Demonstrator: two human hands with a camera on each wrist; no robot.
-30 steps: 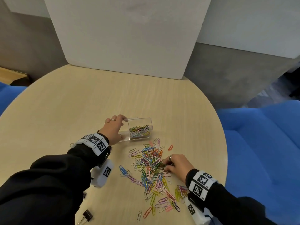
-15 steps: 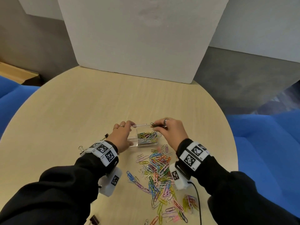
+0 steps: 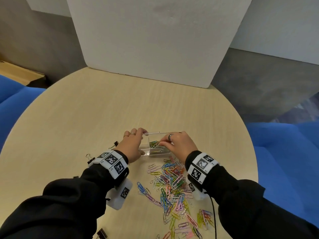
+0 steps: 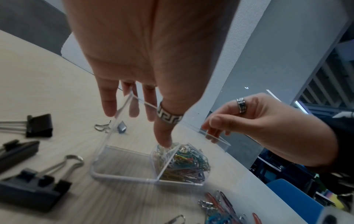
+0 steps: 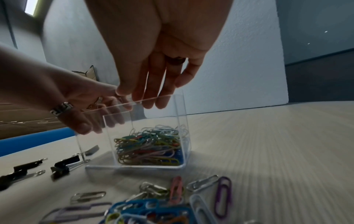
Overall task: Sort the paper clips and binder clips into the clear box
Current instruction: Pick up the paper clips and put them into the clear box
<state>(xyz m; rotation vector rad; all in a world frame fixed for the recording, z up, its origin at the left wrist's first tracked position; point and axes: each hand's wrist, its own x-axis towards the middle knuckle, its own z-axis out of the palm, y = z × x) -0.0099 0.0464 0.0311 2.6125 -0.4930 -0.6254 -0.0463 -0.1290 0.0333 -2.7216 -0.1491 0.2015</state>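
Worktop [image 3: 107, 109] of pale wood grain, round, its far half bare up to a white foam board [image 3: 155, 40]; blue seating [image 3: 284, 152] rings its edge. Near the front middle stands the clear box [image 3: 156, 151], hard transparent plastic with a divider: the right compartment holds a tangle of coloured wire paper clips [image 4: 182, 162], the left one shows none. The left hand [image 3: 132, 145] steadies the box's left end, fingers curled over its rim and thumb inside the wall. The right hand [image 3: 177, 144] hovers above the right compartment, fingers relaxed and pointing down, holding nothing visible. Loose paper clips [image 3: 172, 180] spread toward the person; black binder clips [image 4: 28, 191] with steel handles lie left of the box.
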